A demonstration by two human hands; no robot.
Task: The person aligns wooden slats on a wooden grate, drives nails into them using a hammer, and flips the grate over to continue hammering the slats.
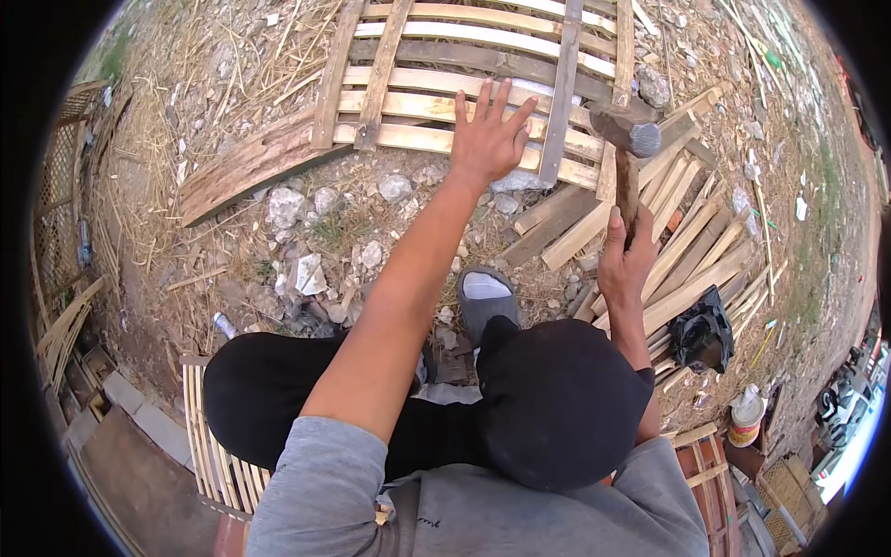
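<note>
A slatted wooden panel [436, 78] lies on the ground ahead of me, its thin slats crossed by several upright boards. My left hand [488, 135] rests on its near slats with the fingers spread. In my right hand [627, 265] is a hammer [627, 172], gripped by its wooden handle. The metal hammer head is up over the panel's near right corner; whether it touches the wood I cannot tell.
A thick weathered beam [246, 172] lies under the panel's left side. Loose wood strips [687, 241] are piled to the right, beside a black plastic bag [703, 332] and a small bucket [745, 418]. Stones [286, 206] and straw cover the ground.
</note>
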